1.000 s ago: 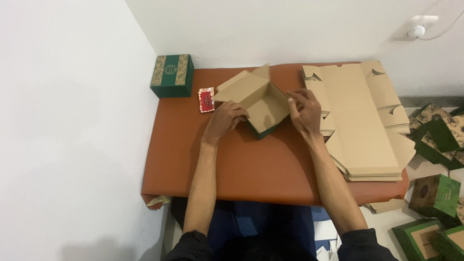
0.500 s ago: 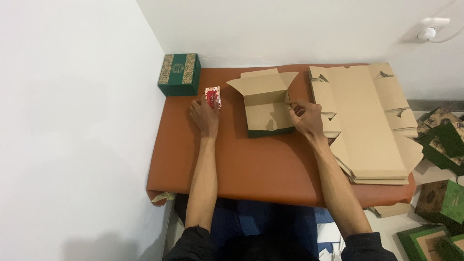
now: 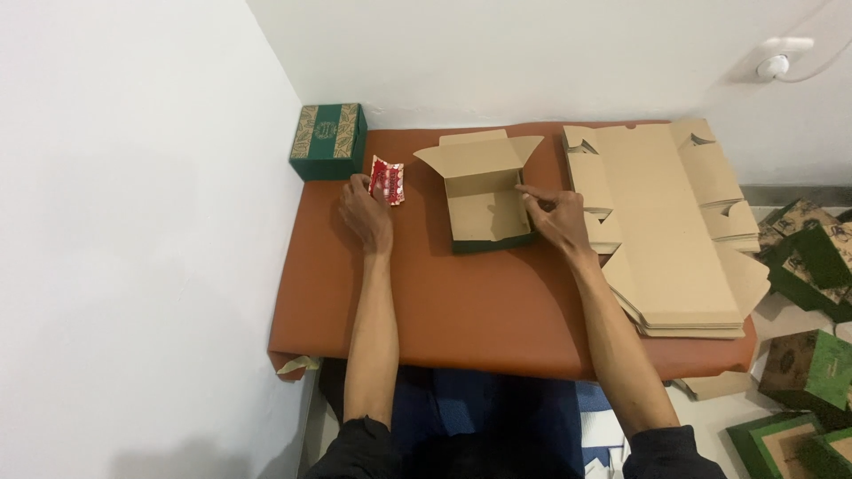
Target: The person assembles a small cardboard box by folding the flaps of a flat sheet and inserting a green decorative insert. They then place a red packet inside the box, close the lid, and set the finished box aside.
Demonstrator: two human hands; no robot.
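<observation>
An open cardboard box (image 3: 484,208), brown inside and green outside, stands on the brown padded table (image 3: 479,302) with its lid flap raised at the back. My right hand (image 3: 555,215) rests against the box's right wall, fingers on the rim. My left hand (image 3: 364,208) lies to the left of the box, its fingertips touching a small red packet (image 3: 388,180) that rests on the table.
A closed green patterned box (image 3: 328,140) sits in the back left corner by the wall. A stack of flat unfolded cardboard blanks (image 3: 666,231) covers the table's right side. More green boxes and lids (image 3: 812,355) lie on the floor at right.
My left hand left the box and moved left to the red packet. The box has been turned square and stands on the table, with my right hand still at its right side.
</observation>
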